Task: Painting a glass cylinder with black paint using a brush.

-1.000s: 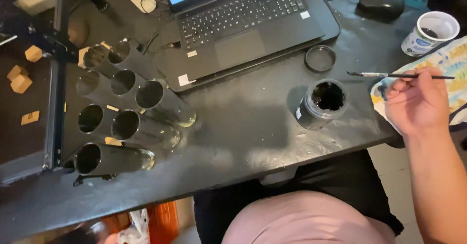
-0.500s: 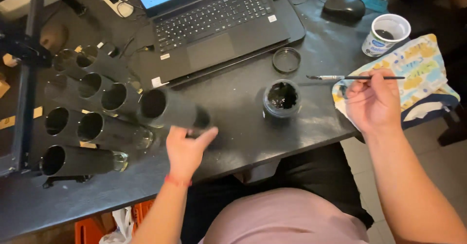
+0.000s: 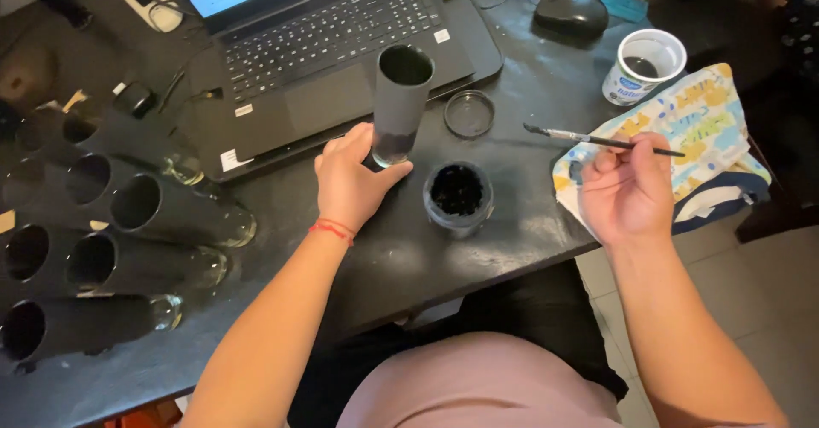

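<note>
My left hand point(image 3: 351, 180) grips the clear base of a tall black-painted glass point(image 3: 398, 104) and holds it upright over the dark table, in front of the laptop. My right hand point(image 3: 627, 193) holds a thin paintbrush point(image 3: 597, 140) level, its black tip pointing left toward the glass. An open jar of black paint point(image 3: 457, 196) stands on the table between my two hands. The jar's round lid point(image 3: 469, 113) lies just behind it.
Several black-painted glasses point(image 3: 136, 215) lie stacked on their sides at the left. An open laptop point(image 3: 333, 35) sits at the back, with a mouse point(image 3: 571, 10) and a white cup point(image 3: 644, 68) to its right. A patterned cloth point(image 3: 691, 129) covers the table's right edge.
My left hand came into view, took one glass from the stack at the left and stood it upright in front of the laptop. My right hand stays by the cloth with the brush.
</note>
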